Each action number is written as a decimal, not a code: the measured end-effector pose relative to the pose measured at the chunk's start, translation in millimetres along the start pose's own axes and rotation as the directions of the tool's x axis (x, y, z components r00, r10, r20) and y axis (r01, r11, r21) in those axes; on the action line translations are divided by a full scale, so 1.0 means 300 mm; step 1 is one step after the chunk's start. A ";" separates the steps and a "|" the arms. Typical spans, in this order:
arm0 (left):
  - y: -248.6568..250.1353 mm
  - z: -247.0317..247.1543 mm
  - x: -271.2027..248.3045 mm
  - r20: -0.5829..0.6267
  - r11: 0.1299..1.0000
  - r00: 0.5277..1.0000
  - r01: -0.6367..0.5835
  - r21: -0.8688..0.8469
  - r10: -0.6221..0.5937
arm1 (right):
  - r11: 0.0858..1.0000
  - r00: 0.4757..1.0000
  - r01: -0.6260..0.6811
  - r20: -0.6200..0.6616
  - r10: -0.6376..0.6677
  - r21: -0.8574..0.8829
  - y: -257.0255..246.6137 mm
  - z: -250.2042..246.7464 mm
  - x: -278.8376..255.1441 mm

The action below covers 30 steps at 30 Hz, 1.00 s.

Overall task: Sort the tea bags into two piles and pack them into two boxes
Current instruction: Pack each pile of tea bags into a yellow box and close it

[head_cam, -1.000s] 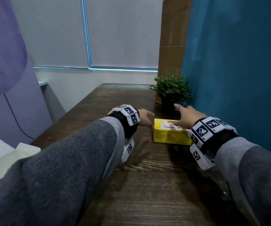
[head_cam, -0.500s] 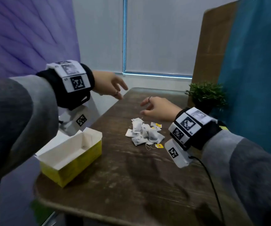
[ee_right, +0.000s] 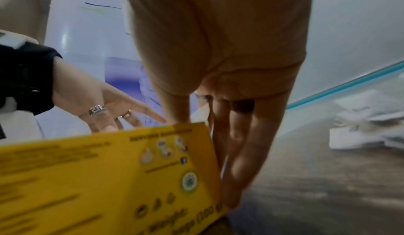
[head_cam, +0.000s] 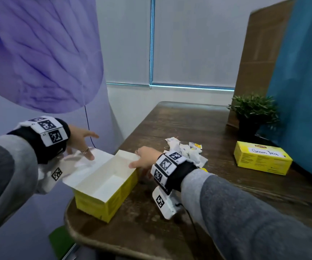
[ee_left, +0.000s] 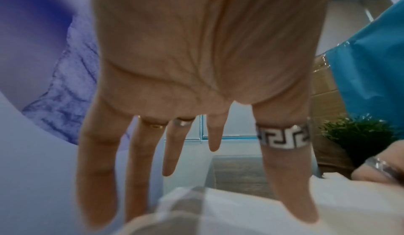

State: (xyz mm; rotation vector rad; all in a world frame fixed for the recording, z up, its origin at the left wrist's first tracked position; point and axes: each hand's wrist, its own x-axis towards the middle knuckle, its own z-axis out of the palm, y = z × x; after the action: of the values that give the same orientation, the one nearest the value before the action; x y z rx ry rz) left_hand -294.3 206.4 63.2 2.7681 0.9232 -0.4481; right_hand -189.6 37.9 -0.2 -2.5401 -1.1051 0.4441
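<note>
**While the tea bags wait unsorted, both hands set up the open box**

With its flaps up and its white inside showing nothing in it, the open box (head_cam: pixel 106 182) sits at the near left corner of the surface (head_cam: pixel 170 231), and both hands are on it. The left hand (head_cam: pixel 82 140) is spread flat, fingers straight, with its thumb (ee_left: pixel 290 187) pressing on the white lid flap (head_cam: pixel 80 166) that folds out past the surface's edge. The right hand (head_cam: pixel 144 159) reaches to the far right corner of the box; its thumb lies over the rim while its fingers (ee_right: pixel 240 161) run down the yellow end wall outside, a loose hold on that corner.

The tea bags (head_cam: pixel 185 150) lie in one mixed heap just behind the right wrist, well clear of the box. A closed box labelled Green Tea (head_cam: pixel 262 159) stands farther right, near a potted plant (head_cam: pixel 252 113).

By my reading, this is still preparation: the box is being steadied or placed, and sorting has not begun. The next move probably calls for letting go of the box and reaching to the heap to split it by kind; the second box also needs opening before packing.
</note>
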 end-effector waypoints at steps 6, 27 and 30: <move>-0.040 -0.020 0.049 -0.170 0.953 0.985 -0.077 -0.293 0.028 | 0.976 0.975 -0.055 -0.199 0.098 0.212 0.081 -0.041 -0.043; 0.799 0.142 -0.010 -0.208 0.115 0.726 -0.368 -0.923 0.655 | 0.776 0.922 -0.179 -0.173 0.347 0.604 0.722 -0.352 -0.569; 0.863 0.166 0.004 -0.157 0.149 0.770 -0.311 -0.939 0.618 | 0.761 0.864 -0.296 -0.179 0.472 0.577 0.867 -0.344 -0.546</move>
State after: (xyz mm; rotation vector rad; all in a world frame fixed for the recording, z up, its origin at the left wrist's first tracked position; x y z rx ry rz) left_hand -146.7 -10.3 37.5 1.6043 0.0349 -0.0670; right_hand -87.3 -269.6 7.4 -2.2068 -0.2601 0.3609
